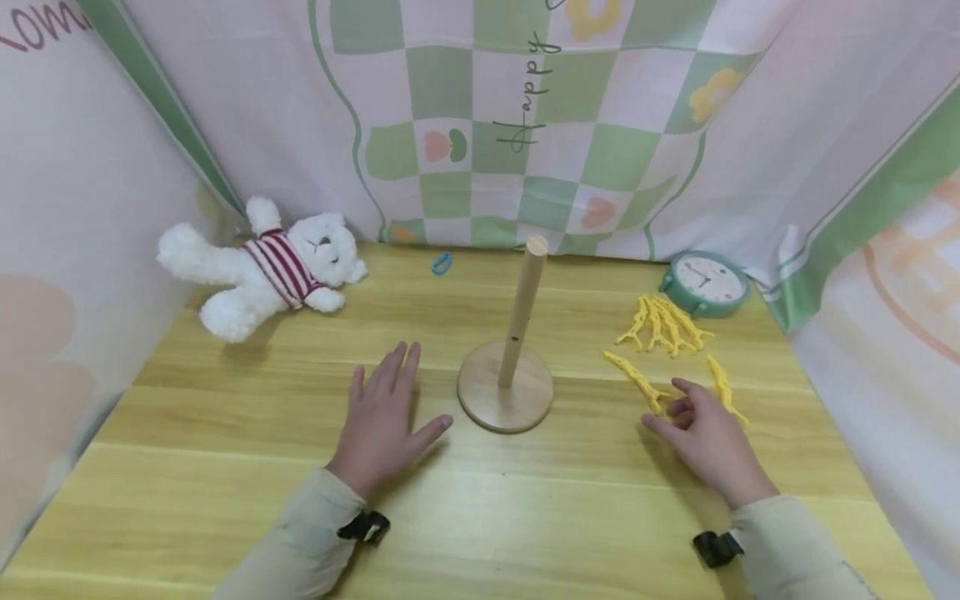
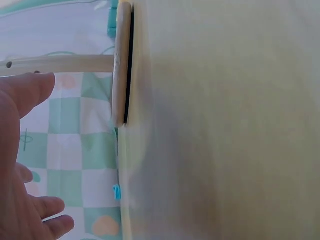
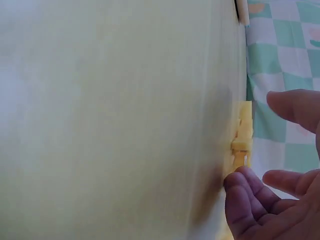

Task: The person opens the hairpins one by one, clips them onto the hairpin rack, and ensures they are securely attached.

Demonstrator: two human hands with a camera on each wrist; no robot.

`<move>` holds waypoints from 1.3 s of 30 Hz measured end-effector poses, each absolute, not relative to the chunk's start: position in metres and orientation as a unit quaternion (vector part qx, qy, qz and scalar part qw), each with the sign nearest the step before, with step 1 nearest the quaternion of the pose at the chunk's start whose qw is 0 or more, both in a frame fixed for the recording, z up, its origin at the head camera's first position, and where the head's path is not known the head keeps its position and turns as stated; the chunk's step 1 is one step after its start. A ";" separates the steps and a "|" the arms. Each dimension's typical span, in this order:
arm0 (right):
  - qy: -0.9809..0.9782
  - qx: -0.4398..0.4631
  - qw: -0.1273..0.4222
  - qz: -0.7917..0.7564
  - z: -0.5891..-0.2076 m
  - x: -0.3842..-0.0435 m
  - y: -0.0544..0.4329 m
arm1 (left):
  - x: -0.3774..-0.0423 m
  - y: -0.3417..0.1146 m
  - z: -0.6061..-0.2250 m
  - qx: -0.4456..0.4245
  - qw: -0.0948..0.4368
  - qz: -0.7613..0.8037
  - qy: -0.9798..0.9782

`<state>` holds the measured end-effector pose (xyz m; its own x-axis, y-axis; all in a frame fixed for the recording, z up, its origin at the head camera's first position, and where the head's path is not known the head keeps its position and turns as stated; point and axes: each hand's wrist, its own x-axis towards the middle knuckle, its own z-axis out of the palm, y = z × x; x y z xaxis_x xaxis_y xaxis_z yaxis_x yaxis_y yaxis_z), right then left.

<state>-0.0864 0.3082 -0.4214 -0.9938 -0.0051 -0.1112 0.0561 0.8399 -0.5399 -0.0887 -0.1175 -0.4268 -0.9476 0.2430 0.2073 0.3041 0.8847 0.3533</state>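
Observation:
A round wooden base (image 1: pixel 480 400) with an upright wooden post (image 1: pixel 522 308) stands mid-table. To its left, my left hand (image 1: pixel 378 429) hovers low over the tabletop, fingers extended and thumb spread towards the base. My right hand (image 1: pixel 708 442) is at the right, its fingers loosely bent with a gap to the thumb and nothing between them. Close by its fingertips lies a yellow branch-shaped plastic piece (image 1: pixel 633 377). Another yellow piece (image 1: pixel 720 383) lies just beyond the hand, partly covered by it. Several more yellow branch pieces (image 1: pixel 660 323) form a cluster farther back.
A green round clock (image 1: pixel 705 283) lies at the back right. On the back left is a white teddy bear (image 1: pixel 285 267) in a striped shirt. A small blue ring (image 1: pixel 442 263) lies near the table's back edge, before a checkered curtain (image 1: pixel 495 108).

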 end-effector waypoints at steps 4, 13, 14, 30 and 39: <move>0.958 0.022 0.071 -0.276 -0.421 -0.091 0.314 | -0.092 -0.112 -0.427 -0.153 0.073 -0.218 -0.961; 0.969 0.002 0.073 -0.235 -0.421 -0.100 0.318 | -0.103 -0.100 -0.438 -0.164 0.027 -0.310 -0.936; 0.970 -0.001 0.072 -0.231 -0.420 -0.101 0.318 | -0.105 -0.098 -0.438 -0.162 0.020 -0.315 -0.935; 0.970 0.008 0.070 -0.234 -0.420 -0.105 0.321 | -0.122 -0.068 -0.455 -0.146 -0.032 -0.342 -0.928; 0.965 -0.001 0.055 -0.258 -0.418 -0.102 0.314 | -0.125 -0.065 -0.456 -0.134 -0.045 -0.312 -0.939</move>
<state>-0.1020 0.3143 -0.4178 -0.9939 -0.0310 -0.1056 0.0258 0.8673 -0.4970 -0.1255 -0.0646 -0.4556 -0.9600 0.2801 -0.0017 0.2234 0.7694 0.5984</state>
